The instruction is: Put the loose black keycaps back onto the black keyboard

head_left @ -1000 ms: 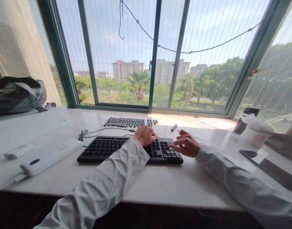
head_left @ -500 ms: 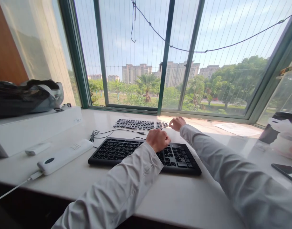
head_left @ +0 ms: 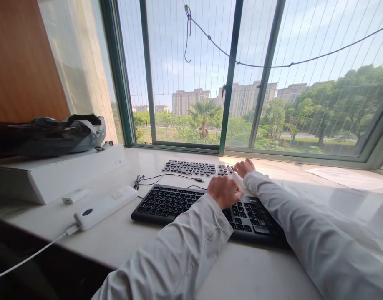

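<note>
My left hand (head_left: 224, 191) is closed in a loose fist above the right half of a black keyboard (head_left: 162, 216); its fingertips face away, so anything in them is hidden. Farther back, my right hand (head_left: 245, 168) reaches to the right end of a layout of loose dark keycaps (head_left: 191, 167), its fingers curled and pressed together. Whether a keycap sits in that pinch is too small to tell. The keycaps lie in rows on the white tabletop behind the keyboard. My right sleeve hides part of the keyboard's right edge.
A coiled black cable (head_left: 140, 180) lies behind the keyboard. On the left are a white power strip-like device (head_left: 107, 207) with a cable, a small white block (head_left: 75, 195), and a white box (head_left: 69, 173) carrying a dark bag (head_left: 50, 135). Paper (head_left: 348, 178) lies near the window.
The camera view has turned left, so the scene sits farther right. My right hand has edged toward the keycaps, its fingers more curled. My left hand stays over the keyboard.
</note>
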Available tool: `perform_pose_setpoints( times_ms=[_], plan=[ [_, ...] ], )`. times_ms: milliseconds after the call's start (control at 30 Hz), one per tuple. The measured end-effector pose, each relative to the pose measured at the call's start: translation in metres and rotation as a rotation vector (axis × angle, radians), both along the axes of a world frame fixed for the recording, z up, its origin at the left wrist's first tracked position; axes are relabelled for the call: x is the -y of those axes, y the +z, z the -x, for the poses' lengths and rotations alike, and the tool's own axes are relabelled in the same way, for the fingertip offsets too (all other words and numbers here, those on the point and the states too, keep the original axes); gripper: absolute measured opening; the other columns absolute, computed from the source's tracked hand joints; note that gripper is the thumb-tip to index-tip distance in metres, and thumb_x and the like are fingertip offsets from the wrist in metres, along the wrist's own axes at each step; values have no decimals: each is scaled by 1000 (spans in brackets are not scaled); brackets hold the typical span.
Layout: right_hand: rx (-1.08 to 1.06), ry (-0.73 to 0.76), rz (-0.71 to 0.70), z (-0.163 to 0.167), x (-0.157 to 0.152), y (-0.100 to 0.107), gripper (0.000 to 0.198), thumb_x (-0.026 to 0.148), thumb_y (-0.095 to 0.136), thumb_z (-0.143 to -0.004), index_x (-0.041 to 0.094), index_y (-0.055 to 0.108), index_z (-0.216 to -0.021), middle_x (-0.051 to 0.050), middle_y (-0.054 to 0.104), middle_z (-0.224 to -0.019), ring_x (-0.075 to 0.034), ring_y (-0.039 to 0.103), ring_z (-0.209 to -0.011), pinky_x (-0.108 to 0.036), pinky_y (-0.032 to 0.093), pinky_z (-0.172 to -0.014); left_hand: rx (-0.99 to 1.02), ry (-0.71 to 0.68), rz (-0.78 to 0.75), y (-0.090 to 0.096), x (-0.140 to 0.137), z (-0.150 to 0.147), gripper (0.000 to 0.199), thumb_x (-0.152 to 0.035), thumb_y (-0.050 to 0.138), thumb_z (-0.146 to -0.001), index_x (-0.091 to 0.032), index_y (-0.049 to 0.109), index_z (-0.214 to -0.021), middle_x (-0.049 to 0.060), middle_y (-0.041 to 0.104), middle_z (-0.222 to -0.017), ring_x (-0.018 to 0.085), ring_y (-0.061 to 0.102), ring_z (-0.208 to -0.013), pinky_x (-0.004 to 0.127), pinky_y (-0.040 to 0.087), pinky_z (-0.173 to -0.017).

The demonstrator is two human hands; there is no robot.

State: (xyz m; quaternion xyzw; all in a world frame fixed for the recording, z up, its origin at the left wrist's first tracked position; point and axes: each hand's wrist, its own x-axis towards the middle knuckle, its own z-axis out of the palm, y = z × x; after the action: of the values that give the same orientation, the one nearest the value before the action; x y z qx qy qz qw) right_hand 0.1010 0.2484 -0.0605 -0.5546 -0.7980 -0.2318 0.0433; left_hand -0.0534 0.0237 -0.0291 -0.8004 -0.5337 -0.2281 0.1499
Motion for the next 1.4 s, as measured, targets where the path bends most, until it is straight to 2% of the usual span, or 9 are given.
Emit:
perform_pose_setpoints(
  times_ms=[333, 433, 533, 667, 733, 800, 967, 1200, 1400],
  plan=[
    [-2, 80, -92, -19, 30, 29, 34, 32, 42, -91, 18, 73, -96, -11, 73, -85, -21, 60, -79, -36, 26, -85, 3, 10, 8, 1, 0, 1, 34, -36, 45, -84, -18, 74, -86, 11, 70, -78, 24, 66, -77, 35, 50, -72],
    [-27, 120, -102, -26, 60, 36, 38, 36, 39, -92, 21, 73, -99, -8, 73, -81, -19, 59, -75, -36, 25, -87, 19, 24, 18, 2, -1, 3, 34, -36, 45, -84, -18, 74, -86, 11, 70, -80, 25, 66, -79, 36, 50, -73],
    [-109, 211, -108, -35, 106, 40, 37, 40, 42, -91, 23, 73, -99, -5, 72, -72, -15, 57, -67, -35, 25, -88, 71, 13, 32, 2, -2, 4, 36, -39, 44, -88, -19, 74, -86, 10, 71, -82, 24, 66, -80, 36, 49, -75],
    [-351, 312, -46, -51, 171, 36, 28, 44, 55, -84, 25, 75, -89, 0, 67, -61, -10, 53, -56, -33, 29, -83, 174, -162, 85, -3, -4, 3, 32, -44, 53, -86, -27, 68, -110, 4, 73, -91, 20, 66, -91, 31, 48, -82],
    [-449, 325, 18, -59, 194, 32, 30, 47, 57, -82, 24, 76, -84, 1, 62, -56, -9, 49, -52, -29, 33, -73, 185, -287, 103, -6, -4, 1, 37, -43, 58, -84, -31, 62, -119, 0, 73, -97, 17, 66, -95, 27, 48, -83],
    [-559, 319, 98, -66, 208, 27, 35, 51, 57, -80, 22, 76, -83, 2, 58, -53, -8, 45, -49, -26, 32, -60, 172, -379, 101, -10, -3, -2, 34, -42, 59, -84, -33, 63, -117, -2, 73, -97, 16, 66, -95, 25, 47, -81],
    [-760, 298, 246, -73, 218, 19, 45, 59, 57, -77, 20, 76, -87, 2, 51, -49, -8, 40, -48, -24, 27, -49, 180, -421, 71, -15, 0, -9, 26, -44, 57, -85, -31, 72, -101, -1, 74, -93, 16, 68, -91, 23, 47, -78],
    [-897, 351, 296, -72, 224, 18, 47, 60, 59, -75, 18, 77, -87, 2, 51, -47, -8, 40, -46, -22, 29, -47, 302, -412, 39, -14, 5, -12, 25, -44, 59, -84, -28, 72, -99, -3, 74, -89, 15, 68, -87, 23, 48, -80],
    [-977, 383, 333, -73, 227, 17, 46, 58, 62, -74, 18, 76, -88, 2, 50, -46, -8, 42, -46, -22, 31, -47, 267, -436, 47, -16, 6, -13, 26, -44, 59, -84, -28, 73, -97, -2, 74, -93, 15, 68, -89, 22, 49, -78]
  ],
)
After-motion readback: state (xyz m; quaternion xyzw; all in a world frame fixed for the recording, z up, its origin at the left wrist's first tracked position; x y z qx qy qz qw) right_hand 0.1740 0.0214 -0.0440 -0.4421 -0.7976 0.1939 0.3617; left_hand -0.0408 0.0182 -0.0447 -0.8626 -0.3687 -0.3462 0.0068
